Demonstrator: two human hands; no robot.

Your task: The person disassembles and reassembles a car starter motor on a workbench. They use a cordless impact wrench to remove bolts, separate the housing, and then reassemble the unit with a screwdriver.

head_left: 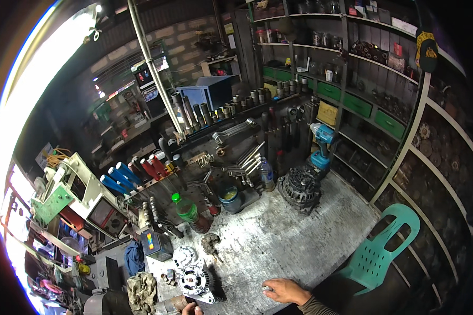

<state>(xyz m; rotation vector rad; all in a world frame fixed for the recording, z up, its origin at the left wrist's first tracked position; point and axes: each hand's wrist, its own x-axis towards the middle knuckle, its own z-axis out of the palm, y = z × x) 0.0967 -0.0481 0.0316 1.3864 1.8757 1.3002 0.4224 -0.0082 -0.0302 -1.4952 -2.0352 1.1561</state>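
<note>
At the bottom of the view my left hand (193, 310) is only partly visible beside a rusty cylindrical part (171, 304); its grip is unclear. My right hand (284, 291) rests on the metal bench (299, 252), fingers curled, with something small and pale at its fingertips. Between and behind my hands lies a silver alternator housing (194, 278), with a small metal fitting (168, 277) to its left and a dark greasy part (210, 244) behind it.
A black alternator (299, 189) and teal cordless driver (320, 155) stand at the back right. Bottles (186, 210), a cup (229, 199) and a battery (156, 244) line the back. Rags (141, 289) lie left. A green plastic chair (378, 252) stands beside the bench's right edge.
</note>
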